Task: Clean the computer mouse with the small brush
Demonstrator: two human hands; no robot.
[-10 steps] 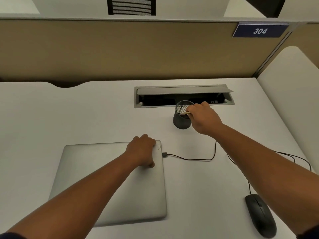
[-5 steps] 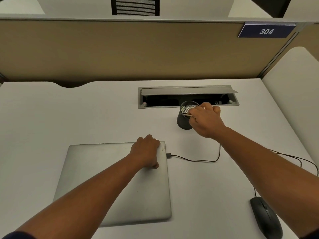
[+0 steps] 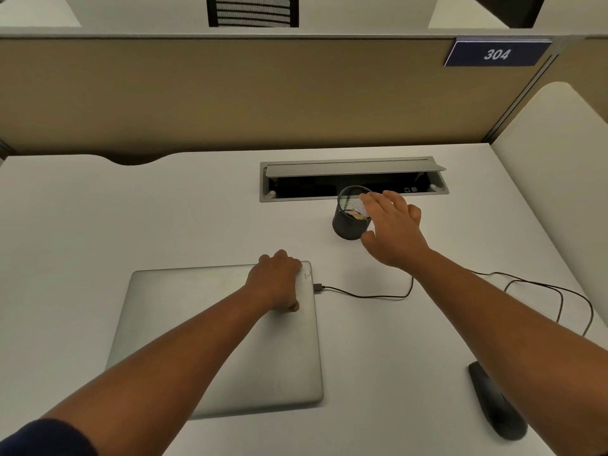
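The black corded computer mouse [image 3: 498, 403] lies on the white desk [image 3: 164, 209] at the near right corner, partly hidden under the right forearm. Its thin black cable [image 3: 378, 295] runs in loops over the desk to the right edge of the closed silver laptop [image 3: 210, 340], where it is plugged in.

The small brush with a pale wooden handle [image 3: 353, 213] is inside the black wire-mesh pen cup [image 3: 350, 213], which stands upright just in front of the grey cable tray opening [image 3: 353, 179] in the desk. Only a short part of the brush shows at the rim, so its shape is not clear.

The right hand [image 3: 393, 230] is just beside the cup on its right, with the fingers spread and nearly straight over the rim and the thumb low near the wall of the cup. It holds nothing; I cannot tell if the fingers touch the cup.

The left hand [image 3: 278, 281] rests on the far right corner of the laptop lid, its fingers curled into a loose fist, with nothing in it.

Behind the desk is a tan partition wall [image 3: 230, 93] with a blue sign "304" [image 3: 496, 54].
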